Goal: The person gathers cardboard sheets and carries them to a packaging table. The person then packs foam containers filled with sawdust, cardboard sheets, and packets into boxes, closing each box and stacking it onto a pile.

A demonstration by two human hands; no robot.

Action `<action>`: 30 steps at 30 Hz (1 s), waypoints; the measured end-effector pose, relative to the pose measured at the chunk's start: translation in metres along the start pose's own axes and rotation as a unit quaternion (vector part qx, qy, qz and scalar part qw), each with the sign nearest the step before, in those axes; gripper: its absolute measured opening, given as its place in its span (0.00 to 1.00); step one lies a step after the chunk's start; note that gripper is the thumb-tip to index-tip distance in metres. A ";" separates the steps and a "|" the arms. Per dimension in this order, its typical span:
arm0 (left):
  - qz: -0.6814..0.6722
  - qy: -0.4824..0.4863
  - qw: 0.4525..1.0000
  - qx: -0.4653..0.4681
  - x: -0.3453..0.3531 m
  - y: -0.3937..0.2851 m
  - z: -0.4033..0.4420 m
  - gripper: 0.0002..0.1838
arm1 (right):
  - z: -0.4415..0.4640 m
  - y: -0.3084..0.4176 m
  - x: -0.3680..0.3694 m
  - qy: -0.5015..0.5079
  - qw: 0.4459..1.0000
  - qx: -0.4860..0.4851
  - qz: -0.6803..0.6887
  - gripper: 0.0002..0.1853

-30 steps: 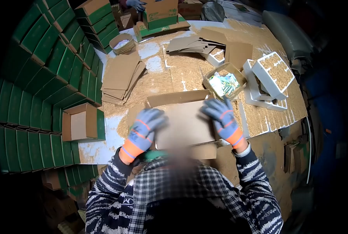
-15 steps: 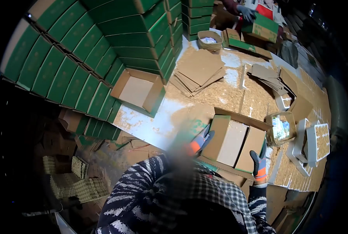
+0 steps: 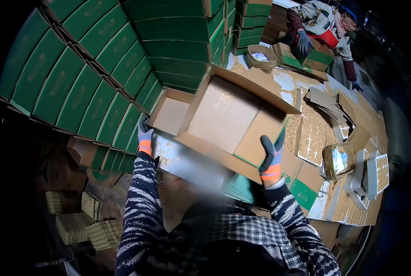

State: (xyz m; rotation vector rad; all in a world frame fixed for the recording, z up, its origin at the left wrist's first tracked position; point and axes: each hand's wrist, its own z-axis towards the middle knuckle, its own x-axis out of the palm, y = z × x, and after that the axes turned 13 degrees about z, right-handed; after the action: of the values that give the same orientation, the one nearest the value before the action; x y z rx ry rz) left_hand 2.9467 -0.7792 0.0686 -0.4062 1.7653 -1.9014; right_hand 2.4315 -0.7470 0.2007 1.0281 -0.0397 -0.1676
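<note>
My right hand [image 3: 273,158], in a grey glove with an orange cuff, grips the near right side of an open cardboard box [image 3: 221,117]. The box is raised and tilted, with a pale inner bottom and a brown flap at its right. My left hand [image 3: 145,135], gloved alike, is at the left corner of a second open box [image 3: 172,110] with green outer sides, its fingers closed against that corner and partly hidden. The raised box covers part of this second box, which stands on the table beside the green stacks.
Tall stacks of green boxes [image 3: 81,87] line the left and back. A round basket [image 3: 262,57] and a taped container [image 3: 339,161] hold small packets. White foam trays [image 3: 375,170] lie at right. Across the table a co-worker [image 3: 322,27] handles a green box [image 3: 318,60].
The open box has moved up and left from the table's near edge, my right hand holding it. My left hand has left it and reached the second box. The co-worker's box is lower.
</note>
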 end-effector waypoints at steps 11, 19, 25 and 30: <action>0.258 0.077 0.963 -0.033 -0.022 0.036 -0.008 0.55 | 0.029 -0.091 0.168 0.242 0.871 0.337 0.264 0.47; 0.272 0.290 0.887 0.235 0.147 -0.071 -0.234 0.28 | -0.055 -0.016 -0.089 0.076 0.873 0.093 -0.472 0.45; 0.396 0.381 0.716 0.430 0.324 -0.094 -0.222 0.41 | -0.181 -0.008 -0.070 0.401 0.832 0.068 -0.379 0.46; 0.557 0.579 0.540 0.251 0.359 -0.182 -0.207 0.45 | -0.104 0.043 -0.150 0.079 0.947 0.048 -0.307 0.46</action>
State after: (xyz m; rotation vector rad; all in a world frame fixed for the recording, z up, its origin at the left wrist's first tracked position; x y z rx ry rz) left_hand 2.5092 -0.8000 0.1815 2.1110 1.1434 -1.3661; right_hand 2.2999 -0.6132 0.1909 1.1242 0.4273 -0.6555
